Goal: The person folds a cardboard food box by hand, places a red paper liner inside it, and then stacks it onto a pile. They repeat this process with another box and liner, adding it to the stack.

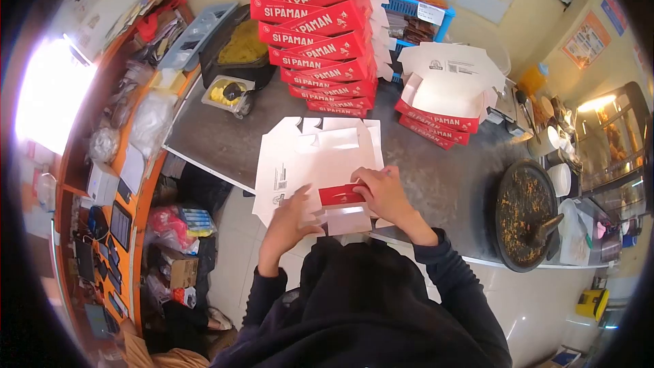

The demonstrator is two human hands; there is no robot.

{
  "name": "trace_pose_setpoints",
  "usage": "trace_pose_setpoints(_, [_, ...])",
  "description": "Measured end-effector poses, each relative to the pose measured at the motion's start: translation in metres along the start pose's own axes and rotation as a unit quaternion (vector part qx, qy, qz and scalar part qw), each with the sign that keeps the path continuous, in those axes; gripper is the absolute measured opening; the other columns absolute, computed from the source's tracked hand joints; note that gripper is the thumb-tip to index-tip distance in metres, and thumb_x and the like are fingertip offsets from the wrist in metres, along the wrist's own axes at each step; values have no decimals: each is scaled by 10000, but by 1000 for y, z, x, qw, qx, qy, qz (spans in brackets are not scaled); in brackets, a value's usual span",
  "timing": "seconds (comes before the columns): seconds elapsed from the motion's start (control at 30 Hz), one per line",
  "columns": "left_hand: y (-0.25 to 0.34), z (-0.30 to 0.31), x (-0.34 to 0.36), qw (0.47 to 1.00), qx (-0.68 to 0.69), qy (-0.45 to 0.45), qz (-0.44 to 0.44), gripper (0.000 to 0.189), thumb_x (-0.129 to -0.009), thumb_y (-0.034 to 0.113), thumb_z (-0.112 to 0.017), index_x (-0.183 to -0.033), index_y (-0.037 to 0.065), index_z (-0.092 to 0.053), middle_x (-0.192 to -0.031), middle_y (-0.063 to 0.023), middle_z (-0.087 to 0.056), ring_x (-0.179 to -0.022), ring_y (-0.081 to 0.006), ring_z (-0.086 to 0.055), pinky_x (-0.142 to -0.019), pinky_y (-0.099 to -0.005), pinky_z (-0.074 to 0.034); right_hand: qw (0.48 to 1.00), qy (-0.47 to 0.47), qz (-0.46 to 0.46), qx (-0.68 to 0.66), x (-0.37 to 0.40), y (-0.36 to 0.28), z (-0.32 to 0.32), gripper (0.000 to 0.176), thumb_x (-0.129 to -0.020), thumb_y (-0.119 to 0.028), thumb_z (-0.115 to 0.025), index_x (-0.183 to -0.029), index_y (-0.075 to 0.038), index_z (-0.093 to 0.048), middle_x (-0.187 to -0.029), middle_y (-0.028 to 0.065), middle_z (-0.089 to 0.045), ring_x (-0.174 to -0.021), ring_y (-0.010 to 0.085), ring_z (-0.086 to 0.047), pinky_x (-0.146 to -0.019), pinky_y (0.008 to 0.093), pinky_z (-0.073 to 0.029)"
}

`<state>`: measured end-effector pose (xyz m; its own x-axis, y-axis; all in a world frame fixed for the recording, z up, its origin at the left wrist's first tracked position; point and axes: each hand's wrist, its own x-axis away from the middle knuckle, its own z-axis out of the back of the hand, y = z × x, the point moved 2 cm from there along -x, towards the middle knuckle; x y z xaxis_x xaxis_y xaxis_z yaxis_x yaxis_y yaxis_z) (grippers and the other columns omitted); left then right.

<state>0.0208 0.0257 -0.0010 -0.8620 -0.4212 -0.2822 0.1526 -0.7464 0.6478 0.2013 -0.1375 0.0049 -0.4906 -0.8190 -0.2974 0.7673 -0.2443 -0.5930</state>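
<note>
A flat white cardboard box blank (pixel 320 153) lies on the grey counter (pixel 225 136) in front of me, its red printed flap (pixel 340 195) folded up at the near edge. My left hand (pixel 294 215) presses on the blank's near left flap. My right hand (pixel 383 191) grips the red flap from the right, fingers curled over it. Both hands touch the same blank.
A tall stack of folded red "SI PAMAN" boxes (pixel 323 34) stands at the back. Open boxes (pixel 443 95) lie stacked to the right. A round black stone mortar with pestle (pixel 524 215) sits at the right edge. An orange shelf (pixel 116 163) full of clutter runs along the left.
</note>
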Motion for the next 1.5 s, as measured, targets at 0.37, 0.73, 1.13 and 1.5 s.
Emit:
trace_pose_setpoints(0.37, [35,12,-34,986,-152,71,-17,84,-774,128,-760,-811,71,-711,-782,-63,-677,-814,-257,-607,-784,-378,-418,990,11,36,-139,-20,-32,-16,96,-840,-26,-683,-930,-44,-655,-875,115,-649,-853,317,-627,-758,410,-504])
trace_pose_setpoints(0.73, [24,-35,-13,975,-146,153,-65,490,-774,46,-710,-1256,44,-621,-1187,-145,-609,-1230,-374,-548,-1064,-547,-423,954,150,-58,-252,-14,-39,-24,323,-892,-105,-725,-1177,-36,-590,-973,97,-653,-899,283,-648,-798,363,-532])
trace_pose_setpoints(1.13, [26,-31,15,996,31,77,23,551,-847,203,-727,-1349,58,-554,-1434,-235,-501,-1418,-465,-366,-1151,-632,-248,732,20,-328,-596,-14,15,-49,843,-757,-136,-880,-1402,-30,-348,-1274,131,-571,-1156,232,-616,-857,382,-587])
trace_pose_setpoints(1.5, [64,41,-59,905,356,-196,123,243,-998,111,-609,-1161,-66,-641,-993,-24,-686,-886,-61,-600,-780,-240,-508,956,146,105,-232,30,-23,-34,866,-760,-333,-872,-1463,-77,-437,-1360,209,-448,-1289,376,-429,-1077,494,-377])
